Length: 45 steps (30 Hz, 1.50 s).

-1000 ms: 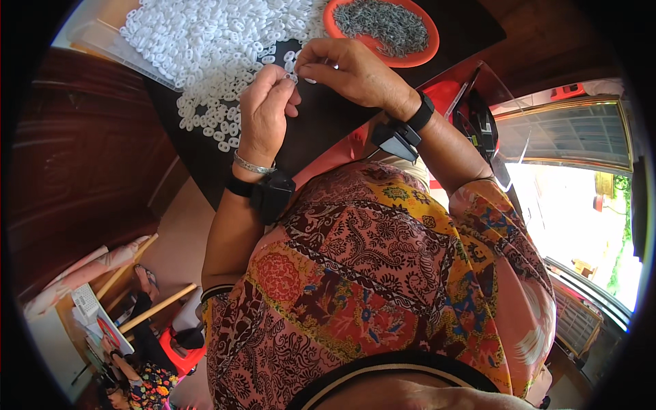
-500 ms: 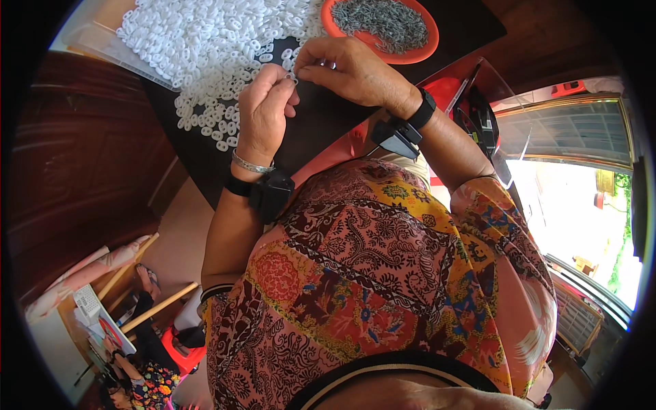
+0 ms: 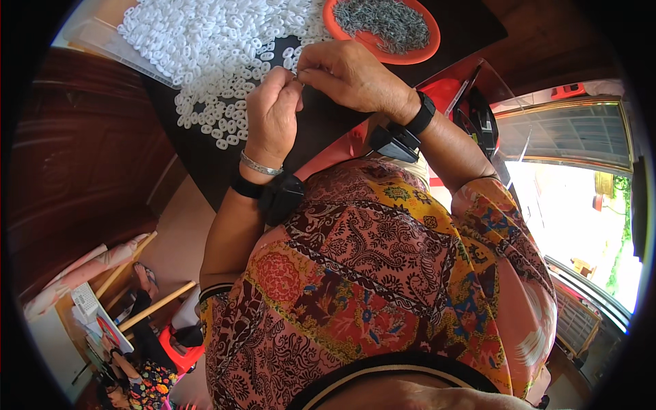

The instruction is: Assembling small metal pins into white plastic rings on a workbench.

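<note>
the left hand [image 3: 272, 117] pinched a tiny piece [image 3: 296, 78] thumb-to-forefinger over the surface [image 3: 328, 117]; the right hand's [image 3: 354, 78] curled fingertips met it there, their hold unclear. white ovals [image 3: 212, 61] spread toward the surface's left edge; a dish [image 3: 410, 59] of grey bits [image 3: 403, 27] sat toward its right corner. a light, steady pinch, hands braced together, seemed best for such small parts.

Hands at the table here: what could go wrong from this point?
The left hand and right hand nearly meet; any small part between them is hard to see and might slip unnoticed.
The orange dish of small grey pieces sits just beyond the right hand; a knock could spill some.
Loose white pieces lie beside the left hand; moving it sideways might scatter some across the dark tabletop.
</note>
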Motion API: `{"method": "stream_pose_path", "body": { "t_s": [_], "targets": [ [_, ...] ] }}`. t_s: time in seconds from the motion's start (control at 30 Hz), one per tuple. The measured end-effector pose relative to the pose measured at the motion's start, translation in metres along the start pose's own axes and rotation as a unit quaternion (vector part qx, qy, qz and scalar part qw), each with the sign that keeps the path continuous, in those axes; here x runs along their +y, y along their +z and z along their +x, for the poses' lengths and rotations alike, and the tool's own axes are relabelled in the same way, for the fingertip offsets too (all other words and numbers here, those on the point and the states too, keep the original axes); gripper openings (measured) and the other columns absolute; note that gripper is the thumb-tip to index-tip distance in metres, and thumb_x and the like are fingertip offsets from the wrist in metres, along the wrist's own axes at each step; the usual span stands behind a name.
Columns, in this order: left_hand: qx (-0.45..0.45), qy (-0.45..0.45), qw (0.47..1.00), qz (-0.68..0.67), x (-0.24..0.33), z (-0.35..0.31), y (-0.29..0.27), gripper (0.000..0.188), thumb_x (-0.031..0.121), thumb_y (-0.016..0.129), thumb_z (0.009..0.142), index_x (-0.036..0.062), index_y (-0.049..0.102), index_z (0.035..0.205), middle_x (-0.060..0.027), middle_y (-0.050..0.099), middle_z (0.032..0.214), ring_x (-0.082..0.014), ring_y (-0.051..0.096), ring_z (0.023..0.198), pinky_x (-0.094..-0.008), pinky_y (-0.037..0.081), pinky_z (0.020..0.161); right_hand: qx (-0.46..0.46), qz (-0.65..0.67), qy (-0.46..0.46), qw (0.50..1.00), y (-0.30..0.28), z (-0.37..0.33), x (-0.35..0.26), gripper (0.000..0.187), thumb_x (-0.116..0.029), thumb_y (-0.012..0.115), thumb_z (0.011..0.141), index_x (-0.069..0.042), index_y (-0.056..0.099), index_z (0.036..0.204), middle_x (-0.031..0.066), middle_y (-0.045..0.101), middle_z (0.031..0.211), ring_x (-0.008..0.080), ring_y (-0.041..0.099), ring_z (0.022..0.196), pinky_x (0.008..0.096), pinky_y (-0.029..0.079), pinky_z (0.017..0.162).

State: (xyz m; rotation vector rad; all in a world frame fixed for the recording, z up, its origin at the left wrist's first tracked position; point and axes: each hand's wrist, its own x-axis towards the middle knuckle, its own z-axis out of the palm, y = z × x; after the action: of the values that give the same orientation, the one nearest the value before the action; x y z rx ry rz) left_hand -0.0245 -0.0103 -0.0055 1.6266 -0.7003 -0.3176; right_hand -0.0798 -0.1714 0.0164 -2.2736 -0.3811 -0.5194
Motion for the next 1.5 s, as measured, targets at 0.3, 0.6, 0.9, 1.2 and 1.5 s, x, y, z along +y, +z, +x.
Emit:
{"method": "stream_pose_path", "body": {
  "t_s": [0.3,0.6,0.9,1.2,1.5],
  "targets": [
    [-0.021,-0.073,0.994,-0.078,0.002,-0.001,-0.001,0.017,0.014,0.048,0.085,0.0026,0.050,0.072,-0.0002,0.048,0.058,-0.0056,0.041,0.049,-0.0209,0.032,0.044,0.006,0.025,0.056,0.998,0.005,-0.006,-0.001,0.013,-0.013,0.058,0.084,0.000,0.059,0.082,0.0109,0.058,0.069,0.0211,0.056,0.061,0.0315,0.044,0.057],
    [0.154,-0.019,0.968,-0.196,-0.001,0.016,-0.035,0.014,0.014,0.049,0.085,0.0035,0.054,0.076,-0.0032,0.054,0.062,-0.0086,0.043,0.047,-0.0213,0.034,0.044,0.045,-0.053,0.089,0.994,-0.025,0.032,0.008,0.020,-0.021,0.058,0.087,-0.003,0.064,0.093,0.0106,0.063,0.075,0.0203,0.062,0.067,0.0296,0.047,0.062],
    [0.161,-0.016,0.954,-0.252,-0.001,0.019,-0.047,0.016,0.015,0.048,0.085,0.0032,0.053,0.076,-0.0044,0.055,0.061,-0.0104,0.044,0.047,-0.0225,0.035,0.046,-0.105,-0.211,0.006,0.972,-0.014,0.030,0.021,0.016,-0.020,0.060,0.080,-0.007,0.065,0.088,0.0095,0.063,0.078,0.0270,0.061,0.072,0.0362,0.048,0.064],
    [0.136,-0.024,0.957,-0.256,0.005,0.016,-0.040,0.015,0.014,0.049,0.084,0.0033,0.053,0.075,-0.0039,0.055,0.061,-0.0094,0.045,0.048,-0.0219,0.036,0.046,-0.135,-0.313,0.027,0.940,0.010,0.016,0.021,0.017,-0.023,0.061,0.077,-0.009,0.063,0.085,0.0073,0.061,0.085,0.0290,0.061,0.077,0.0407,0.049,0.067],
    [0.119,-0.039,0.960,-0.251,0.004,0.015,-0.036,0.016,0.014,0.049,0.084,0.0032,0.052,0.073,-0.0039,0.055,0.061,-0.0091,0.044,0.048,-0.0215,0.036,0.046,-0.087,-0.200,0.034,0.975,0.011,0.006,0.023,0.015,-0.015,0.060,0.078,-0.008,0.062,0.091,0.0082,0.064,0.085,0.0262,0.063,0.076,0.0353,0.050,0.067]
  ]
}}
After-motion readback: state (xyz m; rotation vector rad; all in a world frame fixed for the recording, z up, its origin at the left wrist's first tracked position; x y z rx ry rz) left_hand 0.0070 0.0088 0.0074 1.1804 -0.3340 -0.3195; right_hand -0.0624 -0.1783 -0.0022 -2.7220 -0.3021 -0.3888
